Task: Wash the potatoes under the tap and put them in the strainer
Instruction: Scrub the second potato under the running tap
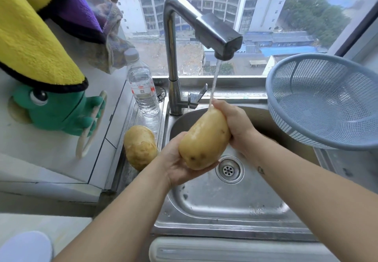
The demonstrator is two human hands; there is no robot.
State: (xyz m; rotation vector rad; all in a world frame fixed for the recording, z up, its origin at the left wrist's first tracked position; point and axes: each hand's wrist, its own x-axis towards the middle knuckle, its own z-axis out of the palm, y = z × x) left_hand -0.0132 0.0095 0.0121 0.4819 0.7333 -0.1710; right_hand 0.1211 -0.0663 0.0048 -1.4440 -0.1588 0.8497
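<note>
We have a large wet potato (pixel 204 139) over the steel sink (pixel 225 196), our left hand (pixel 178 159) cupped under its lower end and our right hand (pixel 235 122) wrapped round the upper end, where the stream from the tap (pixel 204 28) lands. The main risk, we judge, is the slick skin: a loose grip could drop it into the basin. The blue strainer (pixel 327 102) sits tilted on the sink's right rim, empty as far as we see, and a heavy drop there might tip it. A second potato (pixel 140 146) waits on the left ledge beside a water bottle (pixel 143 89). Towels (pixel 30 36) hang left; a window looks out over buildings.
</note>
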